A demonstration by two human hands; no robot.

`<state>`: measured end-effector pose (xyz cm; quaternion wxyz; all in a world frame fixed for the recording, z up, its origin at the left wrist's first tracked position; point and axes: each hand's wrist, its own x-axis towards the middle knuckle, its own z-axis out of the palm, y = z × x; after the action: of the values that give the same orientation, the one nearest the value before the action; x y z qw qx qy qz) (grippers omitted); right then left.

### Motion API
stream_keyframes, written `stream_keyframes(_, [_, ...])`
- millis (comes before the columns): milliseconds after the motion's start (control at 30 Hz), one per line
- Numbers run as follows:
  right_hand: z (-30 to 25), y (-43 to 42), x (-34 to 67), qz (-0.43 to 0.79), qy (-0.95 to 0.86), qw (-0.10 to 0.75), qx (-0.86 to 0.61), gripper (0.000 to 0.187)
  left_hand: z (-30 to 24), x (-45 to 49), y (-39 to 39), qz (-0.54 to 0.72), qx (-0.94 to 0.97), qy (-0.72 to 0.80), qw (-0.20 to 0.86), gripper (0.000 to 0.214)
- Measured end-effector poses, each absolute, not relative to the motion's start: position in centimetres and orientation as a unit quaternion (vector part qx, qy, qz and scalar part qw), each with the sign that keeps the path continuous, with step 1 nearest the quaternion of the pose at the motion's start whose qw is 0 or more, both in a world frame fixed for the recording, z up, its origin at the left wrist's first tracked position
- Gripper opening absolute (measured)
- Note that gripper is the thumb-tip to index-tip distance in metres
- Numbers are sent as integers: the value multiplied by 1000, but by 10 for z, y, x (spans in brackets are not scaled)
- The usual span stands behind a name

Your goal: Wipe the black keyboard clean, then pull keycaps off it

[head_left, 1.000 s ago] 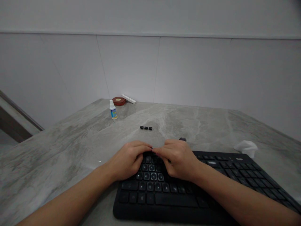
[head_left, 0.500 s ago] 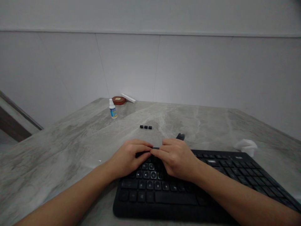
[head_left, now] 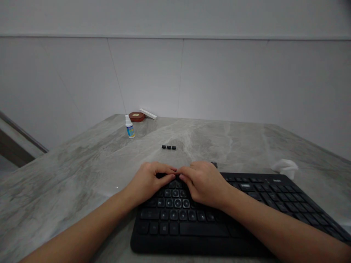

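Note:
A black keyboard [head_left: 246, 206] lies on the grey marble table [head_left: 82, 171] in front of me. Both my hands rest on its upper left key rows, fingertips meeting. My left hand [head_left: 149, 182] is curled, its fingertips pressed down at the top row; what they pinch is hidden. My right hand [head_left: 204, 184] is closed round a small dark tool [head_left: 214, 165], whose end pokes out behind the knuckles. Three loose black keycaps [head_left: 168, 147] sit in a row on the table just beyond my hands.
A small white dropper bottle [head_left: 129, 128] stands at the far left, with a red-brown round tin [head_left: 136, 116] and a white stick [head_left: 148, 114] behind it by the wall. A crumpled white tissue [head_left: 285, 167] lies past the keyboard's right end.
The dark tool's end rose and tilted up half a second ago, then dropped back low behind my right hand. Both hands stayed together over the same keys.

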<state>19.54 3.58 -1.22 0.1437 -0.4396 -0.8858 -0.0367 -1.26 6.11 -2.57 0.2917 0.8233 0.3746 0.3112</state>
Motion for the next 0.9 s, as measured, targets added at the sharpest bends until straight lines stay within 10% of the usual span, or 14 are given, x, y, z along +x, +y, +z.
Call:
stream_keyframes(433, [-14, 36, 191, 14, -857, 165, -488, 22, -27, -13, 56, 347, 874, 299, 160, 14])
stream_keyframes(900, [-16, 37, 193, -11, -873, 205, -443, 19, -25, -11, 57, 315, 840, 365, 247, 15])
